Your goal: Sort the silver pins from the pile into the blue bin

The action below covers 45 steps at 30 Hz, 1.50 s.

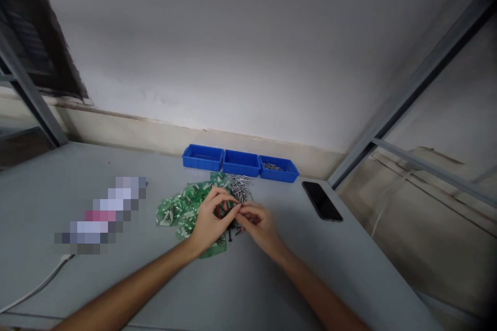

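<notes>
My left hand [214, 217] and my right hand [261, 222] meet over the work surface, thumbs and fingertips pinched close together. Whatever sits between the fingertips is too small and covered to name. Beneath and left of my left hand lies a heap of green plastic packets [190, 201] with small metal pieces showing through. Just beyond the fingers is a loose pile of silvery screws or nails [241, 186]. A few dark screws [230, 235] lie under and between the hands, partly hidden.
Three blue bins stand in a row by the wall: a left bin [202, 165], a middle bin [241, 170] and a right bin [279, 176] with small metal pieces in it. A phone [322, 201] lies at right. A blurred-out object with a white cable [42, 285] lies at left.
</notes>
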Each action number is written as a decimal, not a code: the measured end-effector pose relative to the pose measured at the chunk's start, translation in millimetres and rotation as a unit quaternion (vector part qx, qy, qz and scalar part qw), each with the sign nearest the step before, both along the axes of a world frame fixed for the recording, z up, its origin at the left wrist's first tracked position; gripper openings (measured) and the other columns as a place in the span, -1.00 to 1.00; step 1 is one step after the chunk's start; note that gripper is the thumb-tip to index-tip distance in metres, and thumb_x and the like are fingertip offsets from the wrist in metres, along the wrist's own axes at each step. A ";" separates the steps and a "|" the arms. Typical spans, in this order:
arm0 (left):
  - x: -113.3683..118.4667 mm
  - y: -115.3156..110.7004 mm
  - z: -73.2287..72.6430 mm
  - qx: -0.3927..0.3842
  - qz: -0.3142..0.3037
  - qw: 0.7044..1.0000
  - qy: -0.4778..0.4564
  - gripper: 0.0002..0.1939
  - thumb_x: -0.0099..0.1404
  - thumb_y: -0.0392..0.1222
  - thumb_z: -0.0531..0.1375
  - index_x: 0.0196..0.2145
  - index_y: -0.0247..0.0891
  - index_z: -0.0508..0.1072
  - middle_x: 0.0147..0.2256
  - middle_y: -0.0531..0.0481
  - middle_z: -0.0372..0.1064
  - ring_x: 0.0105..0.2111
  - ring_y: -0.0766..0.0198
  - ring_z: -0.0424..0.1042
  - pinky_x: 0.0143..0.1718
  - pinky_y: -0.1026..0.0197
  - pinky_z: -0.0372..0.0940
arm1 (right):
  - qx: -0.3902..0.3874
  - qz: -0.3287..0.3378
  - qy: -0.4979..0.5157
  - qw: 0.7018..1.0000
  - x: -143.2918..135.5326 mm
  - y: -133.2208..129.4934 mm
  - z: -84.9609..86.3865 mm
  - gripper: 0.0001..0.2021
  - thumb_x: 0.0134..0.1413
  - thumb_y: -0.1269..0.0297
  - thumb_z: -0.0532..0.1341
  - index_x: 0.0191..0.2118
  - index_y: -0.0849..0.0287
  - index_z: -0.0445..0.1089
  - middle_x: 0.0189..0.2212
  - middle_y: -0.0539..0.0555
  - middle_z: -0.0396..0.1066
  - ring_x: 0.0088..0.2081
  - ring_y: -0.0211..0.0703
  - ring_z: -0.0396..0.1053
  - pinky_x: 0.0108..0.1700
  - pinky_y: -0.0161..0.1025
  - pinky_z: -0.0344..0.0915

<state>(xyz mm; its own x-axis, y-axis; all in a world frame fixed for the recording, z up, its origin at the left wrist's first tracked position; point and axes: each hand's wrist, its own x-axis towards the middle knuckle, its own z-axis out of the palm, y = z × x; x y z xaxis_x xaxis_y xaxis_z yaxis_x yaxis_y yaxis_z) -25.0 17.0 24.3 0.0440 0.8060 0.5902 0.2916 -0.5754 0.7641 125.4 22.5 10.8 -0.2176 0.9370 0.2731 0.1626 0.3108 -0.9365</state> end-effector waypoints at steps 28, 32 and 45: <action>-1.1 3.2 -8.2 -0.010 -0.005 1.000 0.019 -0.83 0.25 -0.18 0.13 -0.34 -0.20 0.53 -0.26 -0.06 0.30 -0.32 0.27 0.36 -0.44 0.28 0.30 | -0.009 -0.296 -0.023 0.955 96.5 79.9 0.7 -0.51 -0.14 -0.09 0.19 -0.24 0.25 0.49 -0.47 0.13 0.47 -0.62 -0.29 0.26 -0.62 -0.34 0.14; -3.3 6.9 -9.5 -0.006 0.022 0.999 0.026 -0.88 0.21 -0.20 0.17 -0.36 -0.20 0.52 -0.24 -0.06 0.27 -0.33 0.28 0.36 -0.44 0.27 0.29 | 0.008 -0.282 0.003 0.959 101.5 102.0 17.2 -0.49 -0.14 -0.06 0.19 -0.16 0.25 0.46 -0.29 0.19 0.48 -0.56 -0.29 0.33 -0.62 -0.36 0.19; -3.2 2.0 -1.9 -0.030 0.027 0.999 0.020 -0.73 0.17 -0.12 0.20 -0.62 -0.30 0.39 -0.31 -0.04 0.23 -0.31 0.28 0.33 -0.47 0.31 0.23 | 0.067 -0.075 -0.344 0.934 65.3 60.2 -22.2 -0.70 -0.07 0.11 0.23 -0.18 0.07 0.46 -0.24 0.04 0.47 -0.39 -0.21 0.38 -0.30 -0.27 0.29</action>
